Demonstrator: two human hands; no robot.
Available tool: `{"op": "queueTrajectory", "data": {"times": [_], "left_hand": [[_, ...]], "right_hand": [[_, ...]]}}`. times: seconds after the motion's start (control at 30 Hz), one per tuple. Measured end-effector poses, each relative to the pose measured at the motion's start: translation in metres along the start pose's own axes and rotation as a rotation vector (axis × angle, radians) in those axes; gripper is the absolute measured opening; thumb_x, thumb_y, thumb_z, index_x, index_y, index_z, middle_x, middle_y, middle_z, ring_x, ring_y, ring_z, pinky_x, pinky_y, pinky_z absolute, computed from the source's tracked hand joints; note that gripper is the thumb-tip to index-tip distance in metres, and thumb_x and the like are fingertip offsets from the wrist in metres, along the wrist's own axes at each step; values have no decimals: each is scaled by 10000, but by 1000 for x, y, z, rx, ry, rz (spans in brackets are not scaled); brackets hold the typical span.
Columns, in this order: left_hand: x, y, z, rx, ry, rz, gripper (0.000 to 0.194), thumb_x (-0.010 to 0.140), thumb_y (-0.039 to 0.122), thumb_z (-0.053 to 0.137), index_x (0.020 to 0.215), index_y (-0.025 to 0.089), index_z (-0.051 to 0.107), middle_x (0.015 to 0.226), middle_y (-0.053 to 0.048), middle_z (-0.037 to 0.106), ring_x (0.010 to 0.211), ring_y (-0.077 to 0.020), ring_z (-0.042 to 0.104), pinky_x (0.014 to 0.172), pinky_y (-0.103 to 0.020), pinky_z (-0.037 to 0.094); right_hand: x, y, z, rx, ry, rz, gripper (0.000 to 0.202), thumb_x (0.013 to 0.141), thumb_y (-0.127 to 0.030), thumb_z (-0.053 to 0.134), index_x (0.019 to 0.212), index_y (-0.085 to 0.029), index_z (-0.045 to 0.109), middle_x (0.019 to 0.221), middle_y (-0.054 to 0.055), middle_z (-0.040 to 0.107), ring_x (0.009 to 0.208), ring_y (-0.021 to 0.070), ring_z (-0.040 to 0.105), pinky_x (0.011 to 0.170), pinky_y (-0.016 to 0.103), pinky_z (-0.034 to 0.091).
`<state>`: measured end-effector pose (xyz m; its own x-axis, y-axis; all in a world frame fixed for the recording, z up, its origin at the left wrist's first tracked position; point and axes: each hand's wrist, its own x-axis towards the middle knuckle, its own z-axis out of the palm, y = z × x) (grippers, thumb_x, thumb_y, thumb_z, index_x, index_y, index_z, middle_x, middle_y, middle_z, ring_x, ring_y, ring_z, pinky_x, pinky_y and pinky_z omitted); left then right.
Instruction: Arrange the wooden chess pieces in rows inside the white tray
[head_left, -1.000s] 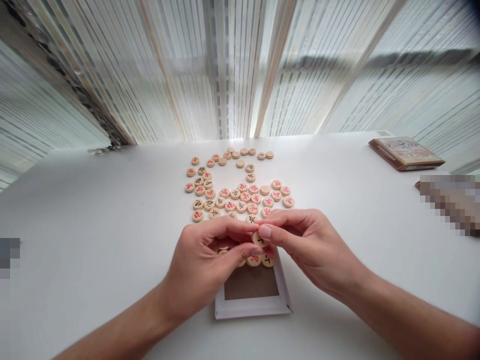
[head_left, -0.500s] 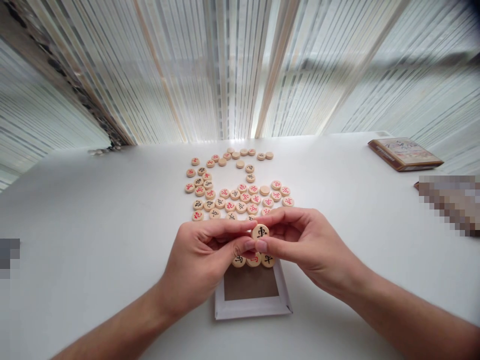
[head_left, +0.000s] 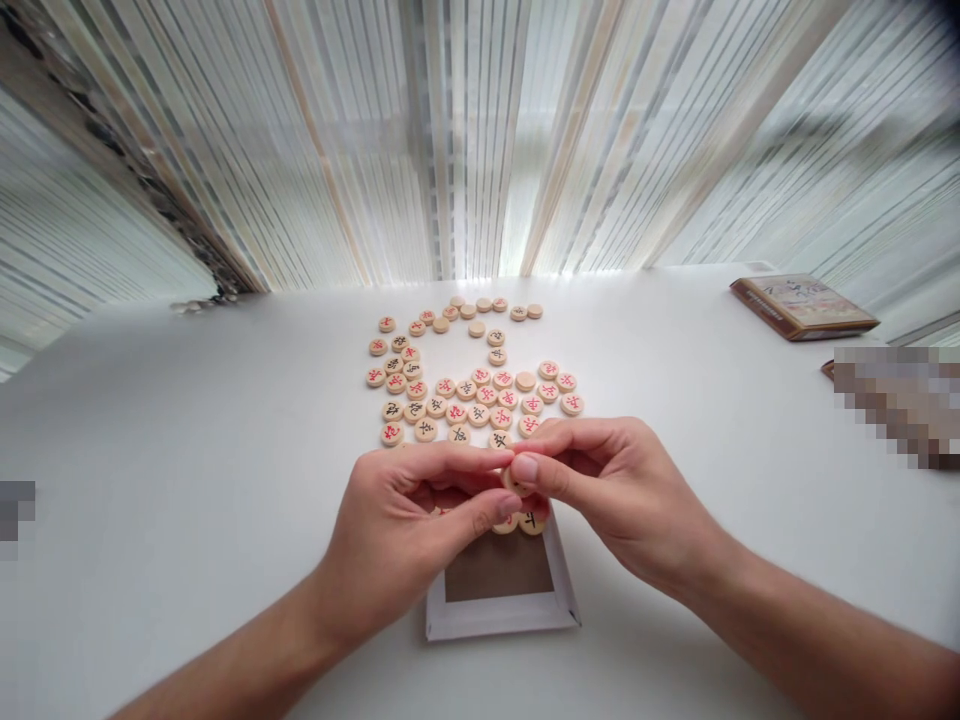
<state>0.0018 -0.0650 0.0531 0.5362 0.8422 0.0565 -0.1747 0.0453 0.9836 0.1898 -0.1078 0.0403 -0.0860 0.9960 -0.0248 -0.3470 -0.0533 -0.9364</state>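
Between the fingertips of both hands is a round wooden chess piece (head_left: 513, 481), mostly covered by the fingers. My left hand (head_left: 420, 520) pinches it from the left, and my right hand (head_left: 607, 480) grips it from the right with the thumb across its face. Just below the fingers, pieces with red and black characters, one of them a black-marked piece (head_left: 532, 521), lie in a shallow white box tray (head_left: 502, 629) with a brown bottom. Beyond the hands, many loose pieces (head_left: 457, 412) are spread over the white table (head_left: 225, 450), some face down.
A flat decorated box (head_left: 806, 305) lies at the back right, with a blurred-out brown item (head_left: 900, 405) in front of it. Striped curtains (head_left: 480, 130) hang behind the table's far edge. A blurred grey object (head_left: 15, 510) shows at the left edge.
The right thumb has moved up over the face of the held piece, so its black character is now mostly hidden. The view has shifted slightly.
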Motion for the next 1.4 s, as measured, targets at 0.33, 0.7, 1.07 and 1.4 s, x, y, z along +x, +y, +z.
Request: {"op": "queueTrajectory", "data": {"times": [0.33,0.7,1.07,1.4], "left_hand": [[5,-2,-6,30,95,-23,290,784,32,881,927,283,900,835,5,861,737,-175,851,704,-126,674],[-1,-4,-2,82,52,18,200,854,60,837,974,211,892,902,-30,877,796,-166,854,715,-131,676],[5,-1,-8,-110,75,-166,268,731,104,967,973,177,875,844,-52,871,704,-189,843,700,-186,696],[5,3,-4,-96,92,-140,253,681,90,991,894,179,885,808,-39,865,722,-176,841,671,-140,674]], "right_hand": [[-2,3,-2,63,-15,34,351,715,-166,1006,1027,-280,892,891,27,853,811,153,806,747,198,653],[2,7,-1,22,54,56,193,757,-249,990,928,-243,901,793,25,825,682,136,752,637,208,621],[-1,8,-7,48,2,102,405,806,-291,962,1197,-292,855,1021,68,862,914,204,790,852,323,633],[-1,8,-6,-23,23,77,334,816,-353,948,1136,-293,875,1066,86,858,985,240,769,888,364,622]]}}
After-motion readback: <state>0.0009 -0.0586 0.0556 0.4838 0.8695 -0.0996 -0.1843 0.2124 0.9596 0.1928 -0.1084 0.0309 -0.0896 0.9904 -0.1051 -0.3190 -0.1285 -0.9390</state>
